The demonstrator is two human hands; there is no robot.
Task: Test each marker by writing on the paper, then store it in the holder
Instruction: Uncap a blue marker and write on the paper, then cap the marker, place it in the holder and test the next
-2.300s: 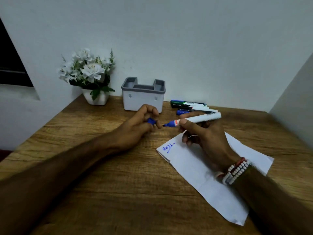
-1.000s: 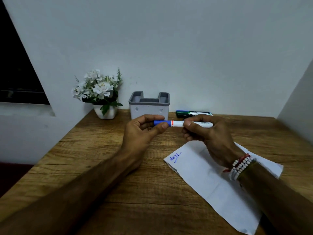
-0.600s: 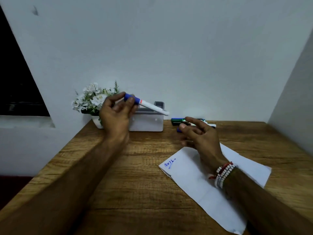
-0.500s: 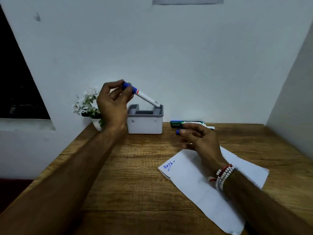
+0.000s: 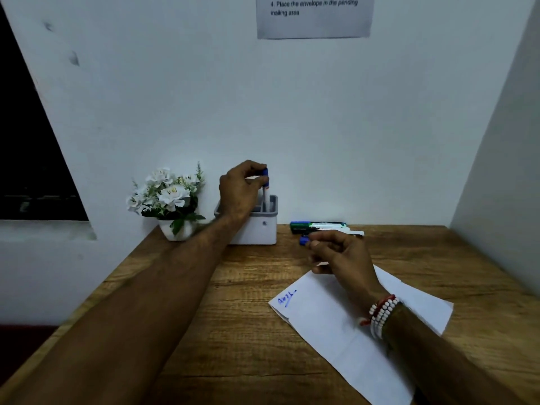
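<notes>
My left hand [image 5: 241, 191] pinches the blue cap of a white marker [image 5: 265, 188] that stands upright with its lower end inside the grey and white holder [image 5: 257, 229] at the back of the desk. My right hand [image 5: 339, 252] curls its fingers around a second blue-capped marker [image 5: 304, 240] lying on the desk to the right of the holder. Behind it lie a green marker [image 5: 317, 224] and another one. The white paper [image 5: 344, 328] with a blue scribble [image 5: 286, 298] lies under my right wrist.
A white pot of white flowers [image 5: 166, 200] stands just left of the holder. The wooden desk [image 5: 233, 331] meets white walls at the back and the right. A printed sheet [image 5: 314, 16] hangs on the back wall.
The blue marker was capped, passed to my left hand, carried up to the holder and turned upright into it. My right hand went to the markers on the desk and closed on one.
</notes>
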